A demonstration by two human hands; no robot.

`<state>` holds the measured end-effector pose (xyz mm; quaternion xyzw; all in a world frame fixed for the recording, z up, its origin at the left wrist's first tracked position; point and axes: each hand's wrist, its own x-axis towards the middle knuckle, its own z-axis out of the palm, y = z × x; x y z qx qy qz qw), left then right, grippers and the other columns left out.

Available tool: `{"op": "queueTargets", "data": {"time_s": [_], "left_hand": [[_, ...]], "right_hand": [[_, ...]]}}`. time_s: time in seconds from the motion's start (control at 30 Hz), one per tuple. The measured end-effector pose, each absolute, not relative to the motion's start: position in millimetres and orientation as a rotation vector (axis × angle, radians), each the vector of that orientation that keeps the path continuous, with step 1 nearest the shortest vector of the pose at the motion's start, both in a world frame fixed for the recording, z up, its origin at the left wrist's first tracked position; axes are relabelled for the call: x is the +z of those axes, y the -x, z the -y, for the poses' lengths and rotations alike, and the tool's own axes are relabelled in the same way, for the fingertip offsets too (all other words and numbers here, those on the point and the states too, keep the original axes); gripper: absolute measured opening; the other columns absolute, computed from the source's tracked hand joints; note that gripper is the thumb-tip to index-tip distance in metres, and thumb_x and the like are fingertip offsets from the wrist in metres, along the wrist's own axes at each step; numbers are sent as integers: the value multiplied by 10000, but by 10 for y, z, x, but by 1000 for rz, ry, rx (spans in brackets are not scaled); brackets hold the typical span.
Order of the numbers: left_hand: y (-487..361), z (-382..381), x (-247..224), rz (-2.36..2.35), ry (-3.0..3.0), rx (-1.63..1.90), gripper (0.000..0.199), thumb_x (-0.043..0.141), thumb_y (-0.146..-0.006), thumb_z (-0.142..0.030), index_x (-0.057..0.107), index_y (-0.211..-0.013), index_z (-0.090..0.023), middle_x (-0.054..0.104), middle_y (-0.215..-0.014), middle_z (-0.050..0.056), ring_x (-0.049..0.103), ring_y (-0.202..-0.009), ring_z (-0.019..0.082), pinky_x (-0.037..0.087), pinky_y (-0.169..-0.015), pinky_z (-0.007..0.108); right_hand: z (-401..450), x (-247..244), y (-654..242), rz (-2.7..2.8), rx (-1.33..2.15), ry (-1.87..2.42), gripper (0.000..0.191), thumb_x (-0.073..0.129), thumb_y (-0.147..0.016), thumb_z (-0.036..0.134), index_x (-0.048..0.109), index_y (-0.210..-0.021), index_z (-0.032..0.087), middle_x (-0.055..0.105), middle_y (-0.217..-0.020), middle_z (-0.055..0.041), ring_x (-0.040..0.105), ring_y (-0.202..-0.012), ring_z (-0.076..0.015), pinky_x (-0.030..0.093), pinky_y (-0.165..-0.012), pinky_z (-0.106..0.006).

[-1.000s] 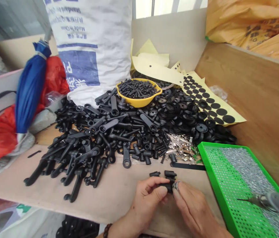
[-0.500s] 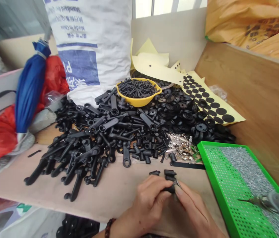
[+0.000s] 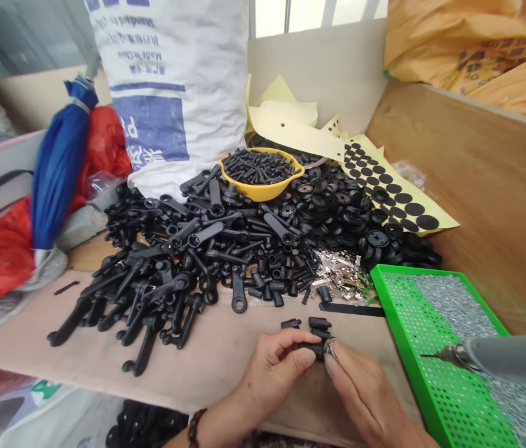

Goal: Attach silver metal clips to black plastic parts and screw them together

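Our left hand (image 3: pixel 274 367) pinched a short, smooth, dark cylinder (image 3: pixel 312 350) above the near tabletop (image 3: pixel 225 364); our right hand (image 3: pixel 365 389) had its fingertips at the cylinder's right end, though we couldn't tell how firmly they gripped. The tabletop stretched leftward from our hands, its front edge nearby, while the green tray (image 3: pixel 396 330) edged our right side. Small black pieces (image 3: pixel 320 323) lay just beyond our fingers. Farther back, the white sack (image 3: pixel 211 81) read "Made in China", upside down.
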<state>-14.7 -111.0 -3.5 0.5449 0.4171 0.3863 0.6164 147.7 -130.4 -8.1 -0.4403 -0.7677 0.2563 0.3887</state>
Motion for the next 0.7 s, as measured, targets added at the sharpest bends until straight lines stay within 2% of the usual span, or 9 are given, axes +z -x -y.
{"op": "queueTargets", "data": {"time_s": [0.17,0.27,0.33,0.5,0.57,0.6,0.63,0.7], "left_hand": [[114,1144,-6,-964,-1667,1024,320,500,-914,-380,704,-962,-140,704,-822,88,641,-744,184,508,-684,271],[97,1181,-8,-948,-1792,1111,235,474,-933,-260,664,-1007,-143,699,-881,93,643,-810,179,524,-738,270],[98,1190,-9,-919,-1900,1158,207,470,-928,-193,635,-1042,-142,687,-907,96,630,-846,179,527,-767,282],[129,1162,17,-812,-2116,1196,226,468,-910,-123,600,-1093,-108,672,-940,130,612,-878,196,527,-794,319],[139,1147,34,-805,-2037,1123,221,466,-915,-141,625,-1065,-106,680,-924,129,624,-855,191,526,-776,301],[141,1142,38,-812,-1960,1074,223,468,-920,-169,644,-1044,-110,686,-907,123,630,-831,187,524,-756,286],[140,1137,37,-825,-1873,1028,232,474,-924,-209,664,-1020,-116,691,-880,113,633,-798,181,519,-728,272],[134,1134,18,-872,-1687,962,269,510,-911,-307,701,-976,-129,693,-822,92,625,-735,172,499,-679,256]], "right_hand": [[1360,-138,-1519,1850,773,1169,318,320,-979,317,556,-786,222,605,-650,-23,600,-580,-158,513,-584,-247],[1420,-303,-1559,1750,887,1239,314,387,-950,416,633,-962,221,685,-849,-70,659,-789,-215,550,-725,-303],[1467,-426,-1578,1643,966,1295,373,429,-917,490,644,-1057,219,694,-966,-86,647,-921,-250,547,-793,-339],[1540,-481,-1578,1469,1024,1410,422,458,-898,501,628,-1142,201,679,-1072,-90,601,-1048,-270,513,-880,-359],[1515,-373,-1571,1564,962,1374,337,425,-927,439,641,-1042,208,687,-988,-78,630,-964,-244,526,-823,-324],[1491,-308,-1567,1679,936,1299,294,406,-941,392,640,-922,215,684,-867,-63,649,-836,-216,536,-741,-290],[1462,-245,-1564,1778,881,1222,301,367,-957,335,604,-809,220,652,-743,-42,634,-695,-182,526,-654,-261],[1405,-149,-1555,1896,743,1136,285,335,-958,231,514,-737,221,579,-635,-10,567,-551,-138,477,-554,-230]]}}
